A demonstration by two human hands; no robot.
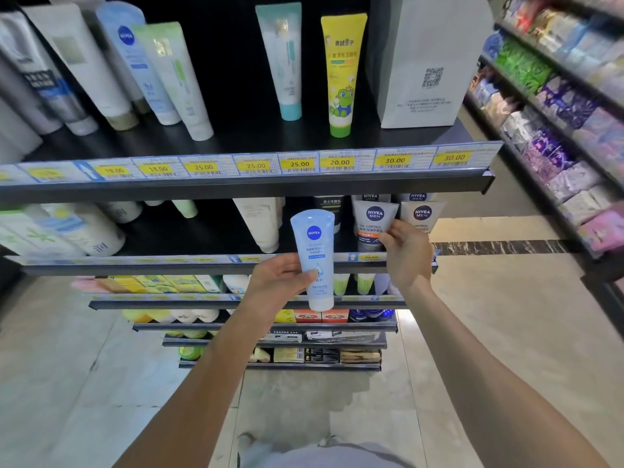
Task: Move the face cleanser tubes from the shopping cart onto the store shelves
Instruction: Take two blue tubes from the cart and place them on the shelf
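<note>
Black store shelves (236, 190) with yellow price tags (339, 162) fill your view. Your left hand (282, 278) grips a pale blue Nivea tube (314, 244) upright, cap down, before the second shelf's edge. Your right hand (407, 255) touches the Nivea Men tubes (373, 224) standing there; whether it grips one, you cannot tell.

At frame centre the left hand (282, 278) grips a pale blue tube (314, 251) upright, cap down, before the middle shelf (169, 265). Just right of it, the right hand (407, 256) touches two grey tubes (374, 221) standing on that shelf.
</note>
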